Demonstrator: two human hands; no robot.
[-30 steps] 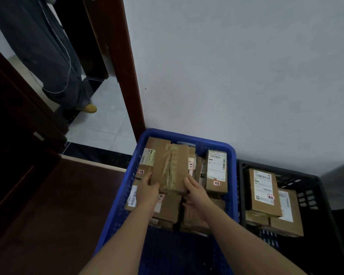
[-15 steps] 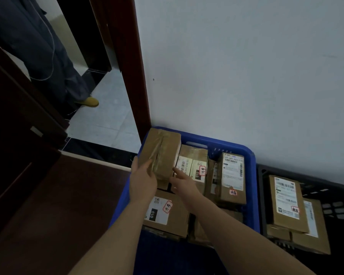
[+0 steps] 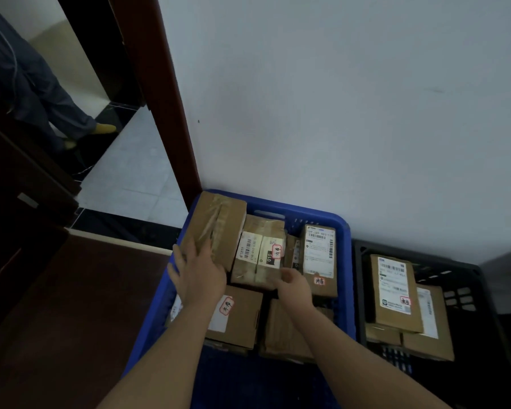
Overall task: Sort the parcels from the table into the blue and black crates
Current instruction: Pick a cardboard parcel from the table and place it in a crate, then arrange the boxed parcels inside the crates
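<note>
Taped brown parcel tilted against blue crate far-left corner; labelled parcels stacked in black crate alongside.

Matt brown cardboard parcels, perforated blue plastic crate, glossy paper labels

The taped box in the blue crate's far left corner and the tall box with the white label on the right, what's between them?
In the head view, a labelled parcel marked 010 sits between the taped box and the tall box.

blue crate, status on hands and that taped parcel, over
Left hand flat on taped parcel in blue crate, far left corner. Right hand loose at labelled parcel. Nothing blocking.
</note>
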